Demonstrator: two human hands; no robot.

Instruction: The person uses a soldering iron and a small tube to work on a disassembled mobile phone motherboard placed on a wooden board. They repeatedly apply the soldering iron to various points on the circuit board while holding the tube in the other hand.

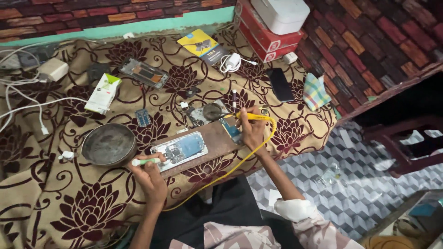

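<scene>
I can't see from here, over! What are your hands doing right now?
Left hand grips green-tipped tool beside opened phone. Right hand holds yellow soldering iron. Phone rests on wooden board. Metal bowl sits beside it.

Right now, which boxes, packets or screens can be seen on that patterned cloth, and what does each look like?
White and green carton: left side, long, lying flat.
Yellow and dark packet: top centre, flat, rectangular.
Red boxes: top right, stacked, a white box on top.
Dark phone: right, screen black, beside a checked cloth.
Opened phone: on a wooden board, between both hands.
</scene>
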